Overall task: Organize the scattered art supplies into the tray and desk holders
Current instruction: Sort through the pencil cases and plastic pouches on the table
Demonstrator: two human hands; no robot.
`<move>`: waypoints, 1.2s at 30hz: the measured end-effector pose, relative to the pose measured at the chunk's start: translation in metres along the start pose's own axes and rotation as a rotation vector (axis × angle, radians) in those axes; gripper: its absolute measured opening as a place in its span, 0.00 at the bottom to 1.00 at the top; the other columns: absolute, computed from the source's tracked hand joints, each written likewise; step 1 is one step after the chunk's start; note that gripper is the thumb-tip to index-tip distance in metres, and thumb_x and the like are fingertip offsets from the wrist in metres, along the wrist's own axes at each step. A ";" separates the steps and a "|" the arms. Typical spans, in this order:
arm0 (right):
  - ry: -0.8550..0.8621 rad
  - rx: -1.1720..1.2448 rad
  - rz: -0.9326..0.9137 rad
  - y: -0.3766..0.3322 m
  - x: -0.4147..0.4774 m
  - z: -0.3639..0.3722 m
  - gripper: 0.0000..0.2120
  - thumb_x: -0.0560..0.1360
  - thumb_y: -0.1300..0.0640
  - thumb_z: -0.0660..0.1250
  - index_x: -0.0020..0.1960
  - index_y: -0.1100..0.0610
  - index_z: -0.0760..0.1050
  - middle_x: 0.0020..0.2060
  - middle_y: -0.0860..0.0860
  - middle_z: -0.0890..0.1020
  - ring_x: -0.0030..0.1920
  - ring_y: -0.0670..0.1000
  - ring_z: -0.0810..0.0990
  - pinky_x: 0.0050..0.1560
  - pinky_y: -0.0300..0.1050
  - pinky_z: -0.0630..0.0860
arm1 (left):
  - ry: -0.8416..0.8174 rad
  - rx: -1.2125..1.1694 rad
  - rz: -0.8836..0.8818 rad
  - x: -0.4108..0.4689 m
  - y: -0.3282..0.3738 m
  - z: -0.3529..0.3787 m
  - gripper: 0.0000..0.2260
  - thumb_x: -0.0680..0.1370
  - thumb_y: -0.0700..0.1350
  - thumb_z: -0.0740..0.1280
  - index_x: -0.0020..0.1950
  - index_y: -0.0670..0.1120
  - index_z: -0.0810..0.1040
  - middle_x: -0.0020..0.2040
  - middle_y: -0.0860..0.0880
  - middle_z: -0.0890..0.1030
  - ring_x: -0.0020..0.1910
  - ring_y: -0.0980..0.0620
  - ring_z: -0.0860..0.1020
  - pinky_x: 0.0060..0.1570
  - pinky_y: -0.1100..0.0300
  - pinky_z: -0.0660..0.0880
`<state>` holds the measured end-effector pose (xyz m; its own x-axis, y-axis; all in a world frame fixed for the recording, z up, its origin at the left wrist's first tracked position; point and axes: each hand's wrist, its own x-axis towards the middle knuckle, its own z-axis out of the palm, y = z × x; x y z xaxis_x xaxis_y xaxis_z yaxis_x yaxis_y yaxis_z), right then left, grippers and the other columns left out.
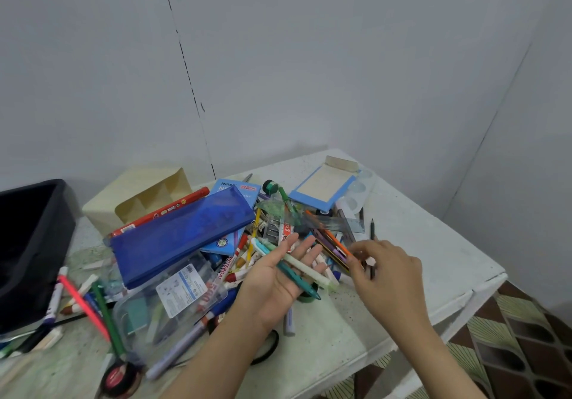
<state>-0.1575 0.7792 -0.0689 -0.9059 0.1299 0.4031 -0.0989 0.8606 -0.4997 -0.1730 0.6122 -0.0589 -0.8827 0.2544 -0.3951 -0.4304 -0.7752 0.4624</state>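
left hand [278,278] lies palm up, fingers straight, carrying a teal pen [298,281] and a pale green pen [306,267]; just beside it, right hand [387,271] pinches a bunch of pencils [332,248]

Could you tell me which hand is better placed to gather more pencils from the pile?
Probably the right hand: it pinches a pencil at the edge of the pile, while the left hand lies palm up, carrying pens.

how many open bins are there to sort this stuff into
2: a black tray at the far left, and a cream holder at the back, behind the blue pouch. The clutter may hide others.
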 end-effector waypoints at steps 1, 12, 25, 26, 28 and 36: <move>-0.031 -0.094 0.042 0.006 -0.003 -0.001 0.06 0.75 0.47 0.64 0.49 0.45 0.78 0.40 0.42 0.78 0.46 0.48 0.76 0.45 0.45 0.59 | 0.007 0.003 0.007 0.000 0.001 -0.001 0.11 0.81 0.41 0.56 0.60 0.39 0.74 0.52 0.37 0.82 0.48 0.41 0.82 0.44 0.42 0.79; -0.150 -0.098 0.177 0.014 -0.008 -0.020 0.09 0.75 0.49 0.64 0.36 0.45 0.75 0.39 0.40 0.75 0.42 0.43 0.71 0.47 0.44 0.57 | 0.000 0.006 0.019 0.006 0.012 0.000 0.13 0.81 0.38 0.55 0.62 0.37 0.74 0.55 0.36 0.80 0.50 0.41 0.82 0.46 0.42 0.78; -0.132 0.279 -0.013 -0.021 -0.003 -0.008 0.12 0.69 0.37 0.62 0.31 0.42 0.75 0.33 0.42 0.76 0.39 0.42 0.74 0.45 0.45 0.68 | -0.015 0.039 0.000 0.005 0.002 0.008 0.11 0.80 0.37 0.56 0.59 0.38 0.73 0.52 0.38 0.82 0.46 0.44 0.83 0.42 0.48 0.80; -0.132 0.346 -0.002 -0.019 0.000 -0.003 0.11 0.71 0.39 0.64 0.32 0.41 0.75 0.32 0.42 0.75 0.40 0.41 0.74 0.42 0.43 0.68 | -0.004 0.022 0.013 0.006 0.002 0.007 0.10 0.81 0.36 0.55 0.57 0.39 0.74 0.50 0.39 0.83 0.45 0.45 0.83 0.41 0.48 0.81; -0.117 0.337 0.020 -0.009 0.008 0.008 0.10 0.76 0.48 0.65 0.35 0.43 0.77 0.32 0.42 0.75 0.39 0.42 0.74 0.40 0.40 0.66 | 0.023 0.005 0.042 0.006 0.005 0.005 0.10 0.81 0.35 0.54 0.55 0.39 0.74 0.47 0.40 0.84 0.43 0.45 0.83 0.39 0.47 0.81; -0.279 -0.382 -0.046 0.002 0.028 0.017 0.11 0.76 0.43 0.59 0.46 0.49 0.73 0.39 0.45 0.72 0.42 0.49 0.71 0.46 0.45 0.58 | 0.079 0.017 0.074 0.001 0.017 -0.005 0.11 0.81 0.34 0.54 0.57 0.41 0.74 0.53 0.40 0.82 0.48 0.43 0.82 0.41 0.44 0.80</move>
<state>-0.1902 0.7762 -0.0722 -0.9853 -0.0052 0.1706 -0.0306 0.9887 -0.1467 -0.1800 0.5961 -0.0551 -0.8950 0.1498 -0.4201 -0.3681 -0.7800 0.5061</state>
